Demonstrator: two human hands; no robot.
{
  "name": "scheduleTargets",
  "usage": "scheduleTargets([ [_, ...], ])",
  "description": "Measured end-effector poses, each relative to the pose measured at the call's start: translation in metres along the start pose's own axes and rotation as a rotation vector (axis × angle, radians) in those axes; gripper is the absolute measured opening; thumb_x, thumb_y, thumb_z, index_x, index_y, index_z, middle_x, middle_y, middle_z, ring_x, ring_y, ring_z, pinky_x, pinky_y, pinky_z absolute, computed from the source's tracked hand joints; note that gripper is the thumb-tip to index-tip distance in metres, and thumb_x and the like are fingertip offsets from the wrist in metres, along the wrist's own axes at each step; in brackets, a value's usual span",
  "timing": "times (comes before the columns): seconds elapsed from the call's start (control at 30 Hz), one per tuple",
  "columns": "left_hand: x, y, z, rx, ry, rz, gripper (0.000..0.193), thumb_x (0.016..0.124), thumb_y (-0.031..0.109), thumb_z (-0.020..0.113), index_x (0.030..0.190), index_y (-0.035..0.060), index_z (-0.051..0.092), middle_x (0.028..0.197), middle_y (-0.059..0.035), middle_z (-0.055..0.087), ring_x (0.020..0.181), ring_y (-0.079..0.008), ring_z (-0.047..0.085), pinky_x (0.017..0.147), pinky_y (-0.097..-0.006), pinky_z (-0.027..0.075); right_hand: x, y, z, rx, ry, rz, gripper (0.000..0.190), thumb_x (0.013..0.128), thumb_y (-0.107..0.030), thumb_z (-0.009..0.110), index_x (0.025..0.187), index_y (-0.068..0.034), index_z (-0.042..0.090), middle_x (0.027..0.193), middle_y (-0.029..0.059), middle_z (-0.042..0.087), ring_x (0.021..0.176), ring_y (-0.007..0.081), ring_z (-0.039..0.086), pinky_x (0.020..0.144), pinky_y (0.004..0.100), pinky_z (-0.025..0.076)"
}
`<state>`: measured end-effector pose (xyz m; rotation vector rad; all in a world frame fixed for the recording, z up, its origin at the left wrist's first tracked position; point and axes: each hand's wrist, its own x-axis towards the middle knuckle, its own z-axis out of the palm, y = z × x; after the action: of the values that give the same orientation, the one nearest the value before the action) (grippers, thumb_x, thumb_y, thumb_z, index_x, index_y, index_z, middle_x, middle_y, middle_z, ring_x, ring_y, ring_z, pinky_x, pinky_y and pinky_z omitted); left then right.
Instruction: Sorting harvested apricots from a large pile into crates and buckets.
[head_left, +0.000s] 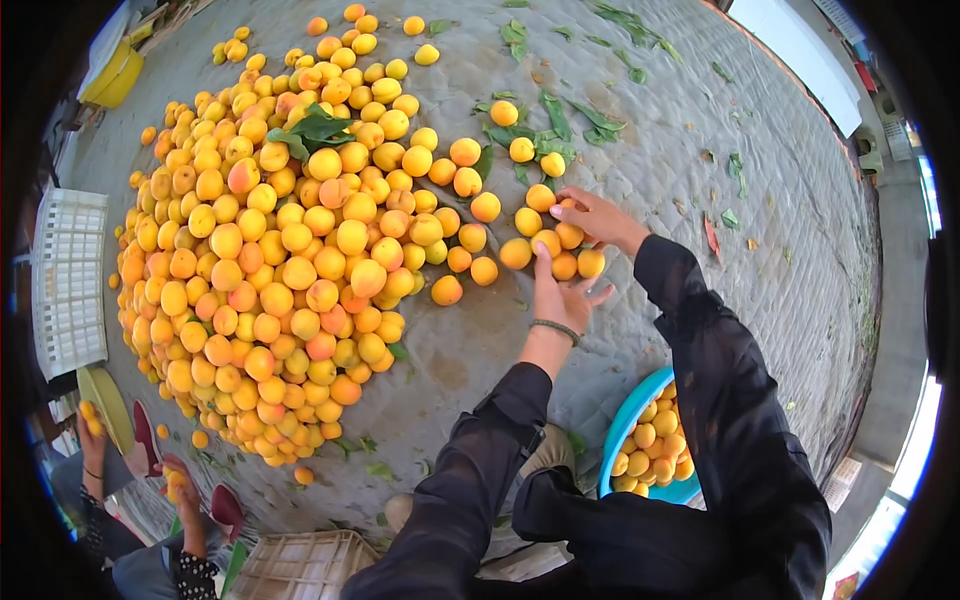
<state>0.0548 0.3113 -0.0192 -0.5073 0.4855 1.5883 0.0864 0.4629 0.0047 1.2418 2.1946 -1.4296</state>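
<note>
A large heap of ripe apricots (285, 262) lies on a grey quilted ground sheet (450, 375). To its right is a small cluster of loose apricots (527, 221). My left hand (562, 300), with a braided band on the wrist, is at the near side of this cluster, palm up and fingers spread, its thumb touching an apricot. My right hand (596, 219) reaches over the cluster from the right, its fingers curled at an apricot; whether it grips one is unclear. A turquoise basin (628, 409) holding apricots stands by my right forearm, partly hidden by the sleeve.
Green leaves (555, 116) lie scattered on the sheet beyond. A white plastic crate (71, 277) and a yellow tub (116, 79) stand at the left; another crate (300, 562) is near my left elbow. A co-worker's hands (180, 487) hold apricots at lower left.
</note>
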Motion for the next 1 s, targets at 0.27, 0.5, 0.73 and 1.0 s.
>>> scheduleTargets([
  [0.27,-0.009,0.029,0.0,-0.017,0.014,0.066,0.067,0.085,0.063,0.041,0.138,0.0229,0.028,0.14,-0.0117,0.029,0.126,-0.0365,0.032,0.097,-0.0627,0.03,-0.035,0.003,0.025,0.797,-0.034,-0.129,0.037,0.096,-0.024,0.041,0.131,-0.011,0.043,0.125,0.0057,0.047,0.114,0.0164,0.048,0.093,0.0354,0.043],
  [0.5,-0.039,0.046,-0.002,-0.087,-0.181,0.029,0.067,0.085,0.059,0.043,0.137,0.0201,0.027,0.139,-0.0111,0.03,0.127,-0.0349,0.033,0.096,-0.0631,0.033,-0.067,-0.034,0.038,0.585,-0.13,-0.398,0.046,0.088,-0.018,0.052,0.131,-0.007,0.042,0.126,0.0063,0.047,0.117,0.0152,0.044,0.101,0.0286,0.033],
  [0.73,-0.097,0.062,0.013,0.047,-0.277,0.043,0.068,0.086,0.061,0.039,0.136,0.0154,0.03,0.137,-0.0117,0.034,0.126,-0.0336,0.037,0.097,-0.0605,0.034,-0.12,-0.075,0.055,0.328,0.103,-0.649,0.046,0.084,-0.016,0.059,0.127,-0.007,0.044,0.124,0.0072,0.048,0.113,0.0163,0.046,0.098,0.0299,0.036],
  [1.0,-0.252,0.114,0.057,0.351,-0.27,0.174,0.066,0.085,0.064,0.041,0.129,0.0139,0.042,0.129,-0.0124,0.046,0.118,-0.0314,0.047,0.095,-0.0615,0.036,-0.202,-0.175,0.106,0.593,0.007,-0.881,0.043,0.086,-0.015,0.059,0.125,-0.006,0.045,0.121,0.0059,0.048,0.112,0.0159,0.046,0.097,0.0295,0.037],
])
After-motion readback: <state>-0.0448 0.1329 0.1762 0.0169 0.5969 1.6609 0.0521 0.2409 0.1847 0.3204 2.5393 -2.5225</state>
